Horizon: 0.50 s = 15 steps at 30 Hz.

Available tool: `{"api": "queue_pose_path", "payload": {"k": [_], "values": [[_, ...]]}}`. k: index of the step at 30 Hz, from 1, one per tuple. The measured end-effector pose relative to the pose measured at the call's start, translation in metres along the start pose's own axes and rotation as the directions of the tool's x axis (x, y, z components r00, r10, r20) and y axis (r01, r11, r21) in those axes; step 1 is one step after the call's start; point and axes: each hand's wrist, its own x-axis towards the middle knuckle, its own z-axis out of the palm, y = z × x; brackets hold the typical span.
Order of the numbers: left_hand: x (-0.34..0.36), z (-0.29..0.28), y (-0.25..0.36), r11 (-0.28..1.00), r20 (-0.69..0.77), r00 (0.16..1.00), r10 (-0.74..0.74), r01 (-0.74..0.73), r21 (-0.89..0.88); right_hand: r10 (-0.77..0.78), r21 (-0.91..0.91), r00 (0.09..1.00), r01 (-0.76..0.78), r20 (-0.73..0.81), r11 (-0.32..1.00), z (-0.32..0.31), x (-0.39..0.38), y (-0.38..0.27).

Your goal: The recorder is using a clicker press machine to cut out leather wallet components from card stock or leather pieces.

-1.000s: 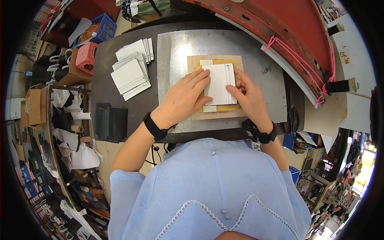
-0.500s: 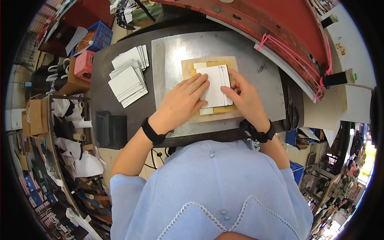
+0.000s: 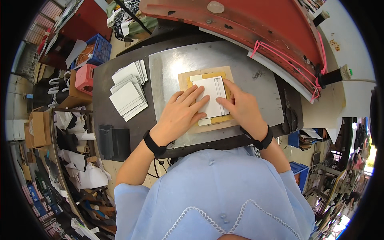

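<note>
A white rectangular panel (image 3: 212, 89) with dark lines along its right side lies on a yellow template (image 3: 220, 119), which rests on a tan board (image 3: 183, 82). My left hand (image 3: 182, 112) lies flat over the panel's left part, its fingers spread. At the right edge, my right hand (image 3: 244, 108) has its thumb on the panel's top and its index finger at the far corner, closed around that edge. What the other right fingers touch is hidden. A silver metal plate (image 3: 166, 74) lies beneath the board.
To the left sit a fanned stack of white panels (image 3: 128, 100) and a pile of black pieces (image 3: 114, 142) on the dark table (image 3: 106, 76). A red machine part (image 3: 240, 24) with a pink cord (image 3: 280, 58) overhangs the far right. Black scissors-like handles (image 3: 290, 120) lie right of the plate.
The view has shifted slightly, so the table appears lower. My left hand's fingers have spread apart on the panel. My right hand stays at the panel's right edge.
</note>
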Motion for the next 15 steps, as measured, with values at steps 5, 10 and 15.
{"api": "queue_pose_path", "payload": {"k": [5, 10, 15], "values": [[0.003, -0.003, 0.000, 1.000, 0.011, 1.000, 0.011, -0.011, 0.007, -0.437, -0.297, 0.883, 0.377, -0.170, 0.877, 0.006, -0.008, 0.008], [0.013, -0.004, 0.003, 1.000, 0.037, 0.999, 0.005, -0.006, 0.026, -0.532, -0.442, 0.845, 0.457, -0.056, 0.772, 0.009, -0.011, 0.013], [0.030, -0.001, 0.005, 0.997, 0.027, 0.999, 0.042, -0.044, 0.059, -0.534, -0.552, 0.845, 0.435, -0.022, 0.711, 0.016, -0.020, 0.010]]}}
